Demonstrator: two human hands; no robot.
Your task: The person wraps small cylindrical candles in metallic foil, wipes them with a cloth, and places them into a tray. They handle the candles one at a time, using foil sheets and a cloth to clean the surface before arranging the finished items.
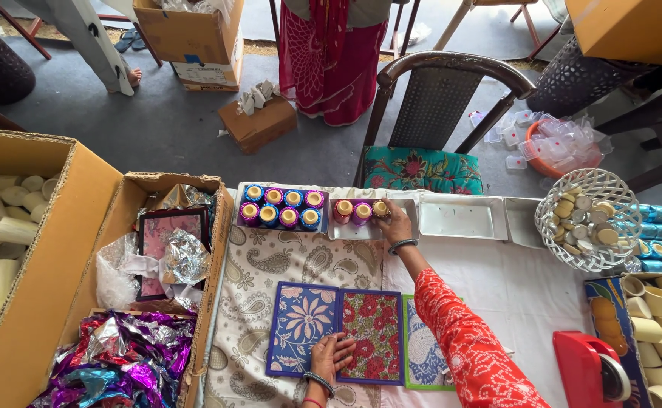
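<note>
Here, in the head view, the right hand (pixel 396 224) sets a small brown spool (pixel 380 208) into a white tray (pixel 410 230) while the left hand (pixel 333 355) lies flat on patterned cards.

The right fingers are closed about the brown spool, which sits at the right end of a short row beside a purple spool (pixel 361 211) and a red spool (pixel 343 209) in that tray. Just to the left, a second tray (pixel 282 207) is full of blue, purple and pink spools. The left hand rests open, palm down, across the seam between a blue floral card (pixel 301 321) and a red floral card (pixel 377 332). A white basket (pixel 620 198) of round pieces stands well apart on the right.
</note>
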